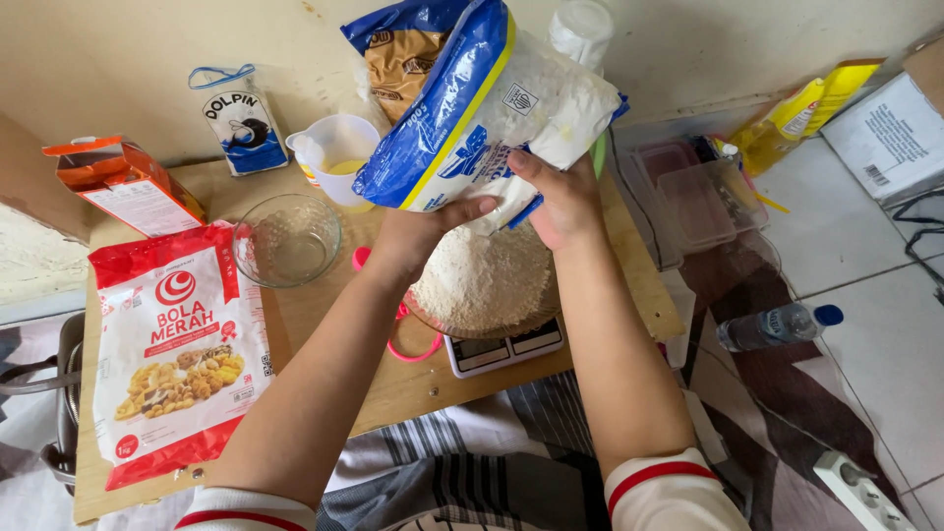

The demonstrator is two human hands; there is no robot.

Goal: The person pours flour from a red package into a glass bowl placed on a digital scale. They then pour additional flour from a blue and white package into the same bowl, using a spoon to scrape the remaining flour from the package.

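both hands (423, 236) (565, 202) tilt flour bag (492, 108) over bowl (482, 285).

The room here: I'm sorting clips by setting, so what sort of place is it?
Probably a home, with baking set up on a low wooden table on a tiled floor. Both hands hold a flour bag above a bowl of flour on a kitchen scale.
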